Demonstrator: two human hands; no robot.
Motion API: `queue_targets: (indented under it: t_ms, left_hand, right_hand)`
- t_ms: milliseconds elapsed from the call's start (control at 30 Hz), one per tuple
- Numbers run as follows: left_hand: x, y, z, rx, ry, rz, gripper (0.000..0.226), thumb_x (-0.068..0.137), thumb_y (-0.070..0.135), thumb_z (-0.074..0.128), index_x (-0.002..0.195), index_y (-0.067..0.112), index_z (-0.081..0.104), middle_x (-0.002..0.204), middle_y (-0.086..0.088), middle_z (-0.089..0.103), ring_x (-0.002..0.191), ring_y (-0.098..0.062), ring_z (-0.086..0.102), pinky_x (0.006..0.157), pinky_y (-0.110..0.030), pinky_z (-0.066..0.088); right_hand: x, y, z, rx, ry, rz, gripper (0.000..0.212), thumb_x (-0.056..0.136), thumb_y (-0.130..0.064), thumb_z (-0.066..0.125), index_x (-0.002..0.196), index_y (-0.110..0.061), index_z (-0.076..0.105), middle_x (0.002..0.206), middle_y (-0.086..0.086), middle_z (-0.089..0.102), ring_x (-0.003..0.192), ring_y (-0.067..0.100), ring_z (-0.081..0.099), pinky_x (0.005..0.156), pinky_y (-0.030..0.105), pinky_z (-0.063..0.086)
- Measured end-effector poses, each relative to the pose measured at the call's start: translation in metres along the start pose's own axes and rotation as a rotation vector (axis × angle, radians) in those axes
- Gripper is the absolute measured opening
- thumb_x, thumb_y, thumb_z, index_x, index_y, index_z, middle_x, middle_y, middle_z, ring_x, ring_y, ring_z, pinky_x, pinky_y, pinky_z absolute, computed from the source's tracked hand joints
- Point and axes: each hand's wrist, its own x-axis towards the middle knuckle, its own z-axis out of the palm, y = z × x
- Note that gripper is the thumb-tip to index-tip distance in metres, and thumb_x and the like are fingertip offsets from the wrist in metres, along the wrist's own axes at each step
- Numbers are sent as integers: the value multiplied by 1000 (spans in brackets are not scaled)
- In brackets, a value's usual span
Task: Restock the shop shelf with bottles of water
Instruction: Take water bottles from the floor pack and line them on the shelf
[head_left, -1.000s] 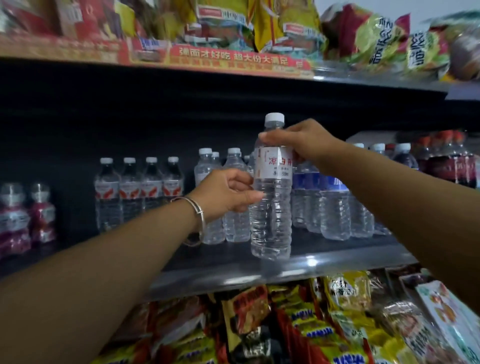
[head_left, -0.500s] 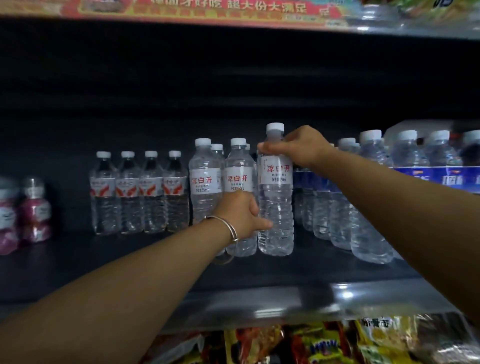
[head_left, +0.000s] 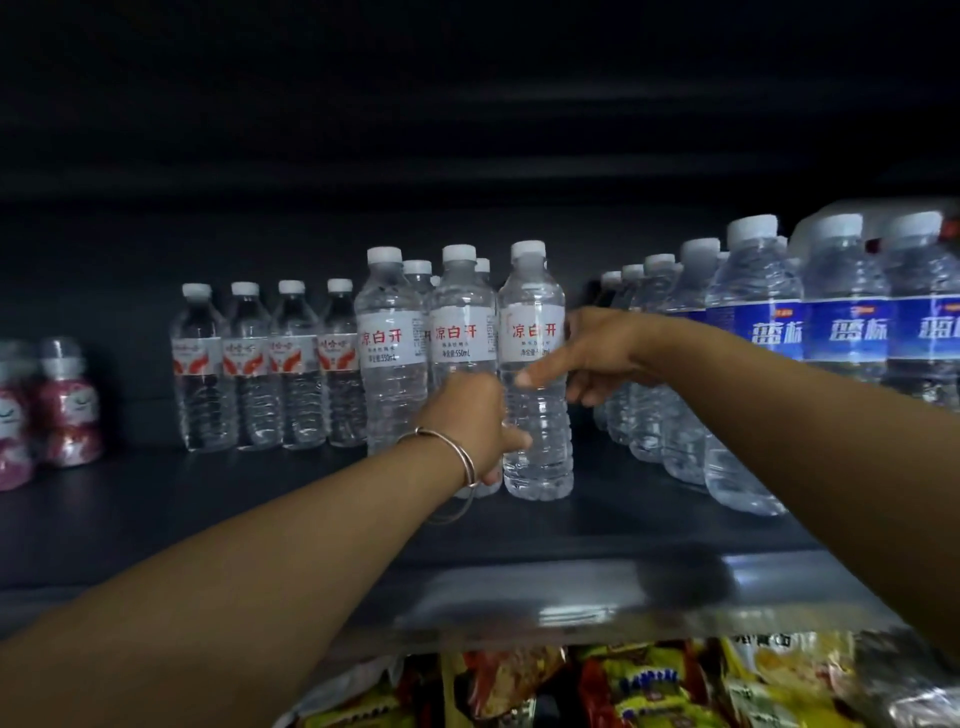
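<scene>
Clear plastic water bottle (head_left: 535, 395) upright on dark shelf (head_left: 218, 525); left hand (head_left: 475, 415) grips its base, fingers hidden; right hand (head_left: 592, 353) loose, thumb touching.

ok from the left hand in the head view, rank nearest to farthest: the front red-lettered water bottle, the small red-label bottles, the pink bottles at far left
1. Front red-lettered water bottle: right at the left hand, touching its fingers.
2. Small red-label bottles: a row further left and back on the shelf.
3. Pink bottles: at the far left edge.
</scene>
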Motion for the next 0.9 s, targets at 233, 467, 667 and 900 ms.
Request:
queue_targets:
  t_ms: [233,467,667,900]
  left_hand:
    - [2,1,10,93,82,25,32,82,26,70,101,5,54,88,-19,66,78,-36,67,71,-48,57]
    - [-5,1,8,-21,77,10,19,83,21,68,84,5,58,68,-15,68,65,-27,69,70,-45,58]
    - [-28,4,3,-23,173,67,14,84,23,64,91,16,53,92,-9,64,85,-29,61,80,-41,53]
    - [-106,12,6,123,349,318,37,85,23,58,119,15,47,124,-5,46,119,-24,39,100,-39,32]
  right_hand:
    - [11,12,8,91,53,-18,45,69,-23,82,106,-8,62,104,17,67,77,25,65,65,33,58]
    - [4,14,17,139,146,-26,41,64,-31,83,94,-12,63,98,12,68,89,30,69,72,37,60]
    - [-34,15,27,-25,361,-43,40,73,-39,78,90,-11,54,95,5,60,87,21,62,76,33,54]
    - [-133,24,72,-570,607,-309,55,84,-32,65,132,-9,48,128,12,54,117,31,47,97,39,38]
